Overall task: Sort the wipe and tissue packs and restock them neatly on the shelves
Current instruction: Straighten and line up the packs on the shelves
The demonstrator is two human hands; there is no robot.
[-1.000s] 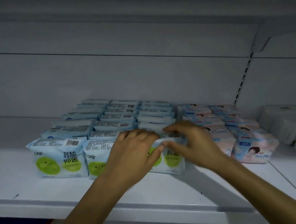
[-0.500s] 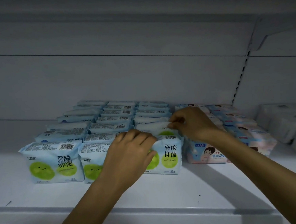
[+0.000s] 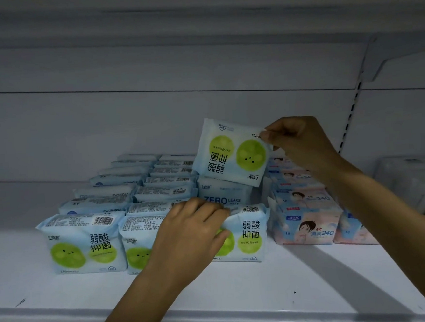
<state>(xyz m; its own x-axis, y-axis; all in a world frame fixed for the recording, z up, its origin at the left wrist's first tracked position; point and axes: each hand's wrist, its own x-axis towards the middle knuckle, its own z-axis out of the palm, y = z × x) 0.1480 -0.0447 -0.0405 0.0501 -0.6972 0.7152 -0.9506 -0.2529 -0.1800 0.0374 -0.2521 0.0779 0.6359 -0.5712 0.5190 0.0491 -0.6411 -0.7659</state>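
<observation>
Currently, head view: hands apart, both holding packs. My right hand (image 3: 303,142) pinches a corner of a pale blue plastic wipe pack with green circles (image 3: 231,152), upside down in the air above the right-hand column of matching blue packs (image 3: 143,188). My left hand (image 3: 191,235) grips the front pack (image 3: 249,233) of that column, fingers curled over its top edge. Behind it, a blue pack printed ZERO LEAKS (image 3: 224,195) faces me. All rows sit on the white metal shelf (image 3: 240,289). Pink-and-blue tissue packs (image 3: 309,227) stand just to the right.
</observation>
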